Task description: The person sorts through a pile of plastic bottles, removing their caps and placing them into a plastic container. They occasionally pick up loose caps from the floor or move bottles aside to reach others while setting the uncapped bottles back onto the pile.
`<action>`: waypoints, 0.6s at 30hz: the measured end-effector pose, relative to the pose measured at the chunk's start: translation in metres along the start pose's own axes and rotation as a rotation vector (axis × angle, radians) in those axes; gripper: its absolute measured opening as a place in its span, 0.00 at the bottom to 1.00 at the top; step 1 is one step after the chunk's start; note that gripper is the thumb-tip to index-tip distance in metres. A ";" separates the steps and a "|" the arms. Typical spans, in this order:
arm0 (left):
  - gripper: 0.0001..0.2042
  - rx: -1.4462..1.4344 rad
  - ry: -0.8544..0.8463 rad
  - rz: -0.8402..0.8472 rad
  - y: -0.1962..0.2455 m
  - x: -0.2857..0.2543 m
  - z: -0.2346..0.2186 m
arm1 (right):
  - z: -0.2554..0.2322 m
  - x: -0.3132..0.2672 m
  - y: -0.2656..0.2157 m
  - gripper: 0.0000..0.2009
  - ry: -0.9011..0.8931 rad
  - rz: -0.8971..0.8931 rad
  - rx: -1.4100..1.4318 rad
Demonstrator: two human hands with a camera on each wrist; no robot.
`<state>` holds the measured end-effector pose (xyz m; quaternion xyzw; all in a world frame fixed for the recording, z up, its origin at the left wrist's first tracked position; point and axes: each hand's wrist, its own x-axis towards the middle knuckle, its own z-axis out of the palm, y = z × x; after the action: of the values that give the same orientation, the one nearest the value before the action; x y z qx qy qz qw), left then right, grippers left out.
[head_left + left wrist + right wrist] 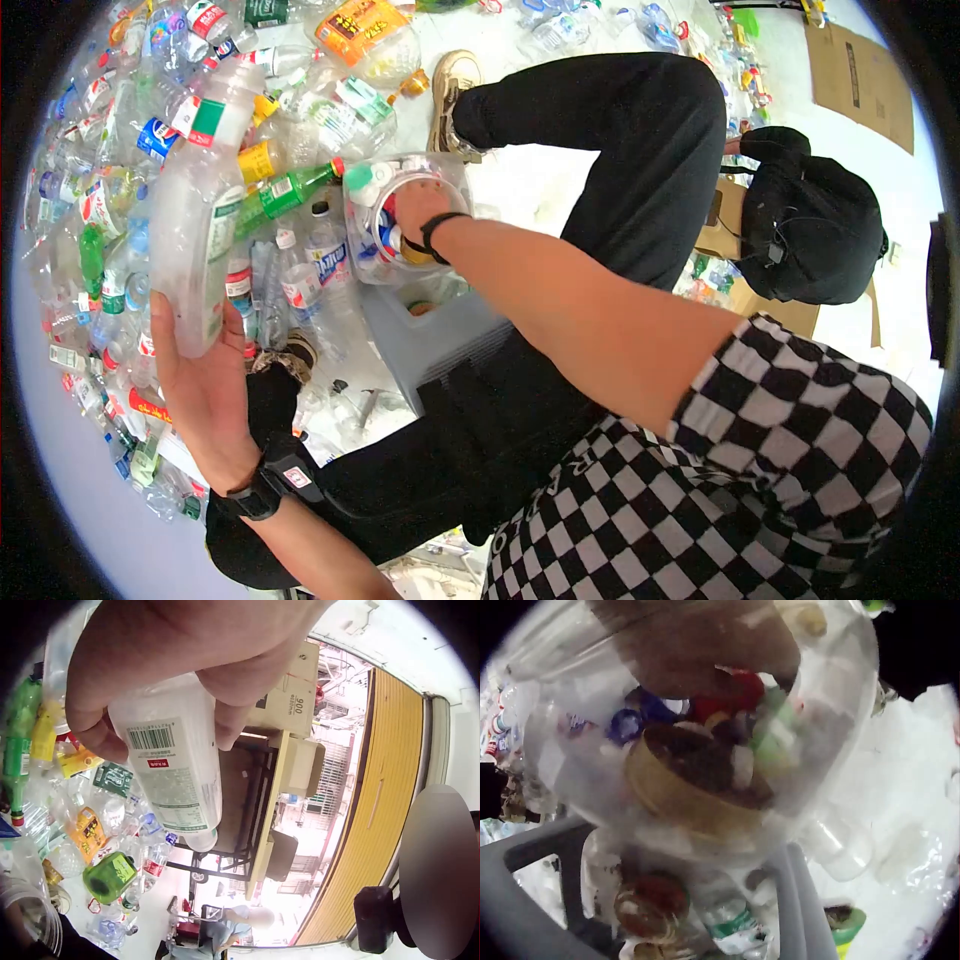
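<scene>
My left hand (205, 395) grips a translucent white plastic bottle (185, 245) by its base, neck pointing away. The left wrist view shows the fingers and thumb round the bottle (172, 769), whose printed label carries a barcode. My right hand (422, 205) reaches through the mouth of a clear plastic jar (358, 255). Red, blue and green bottle caps (735, 697) lie inside, with a yellowish round lid (682, 787) near the jar wall. The right fingertips are beside the red cap; I cannot tell whether they pinch it.
A grey plastic crate (395, 345) stands below the jar. Empty bottles (110, 230) pile up on the left, with a green bottle (290, 195) near the jar. My legs (640, 150) flank the work area. Another person in black (815, 230) is at the right beside cardboard.
</scene>
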<state>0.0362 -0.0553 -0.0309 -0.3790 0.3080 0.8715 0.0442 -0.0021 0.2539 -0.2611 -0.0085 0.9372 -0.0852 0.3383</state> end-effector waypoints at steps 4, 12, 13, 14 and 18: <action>0.21 0.006 0.024 0.019 0.000 -0.004 0.001 | -0.018 -0.012 -0.010 0.18 0.104 -0.095 -0.258; 0.21 0.010 -0.023 0.025 -0.003 -0.003 -0.002 | -0.048 -0.027 -0.016 0.18 -0.101 0.021 -0.180; 0.21 0.020 -0.028 0.016 -0.003 -0.003 -0.003 | -0.012 -0.008 -0.005 0.17 0.246 -0.021 -0.146; 0.21 0.022 -0.023 0.009 -0.003 -0.004 -0.004 | -0.014 -0.002 -0.004 0.17 0.237 -0.017 -0.145; 0.21 0.018 0.033 0.018 -0.004 -0.004 -0.003 | -0.016 0.031 0.002 0.16 -0.186 0.012 -0.007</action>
<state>0.0421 -0.0533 -0.0320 -0.3904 0.3199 0.8626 0.0348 -0.0358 0.2556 -0.2692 -0.0118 0.9019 -0.0786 0.4245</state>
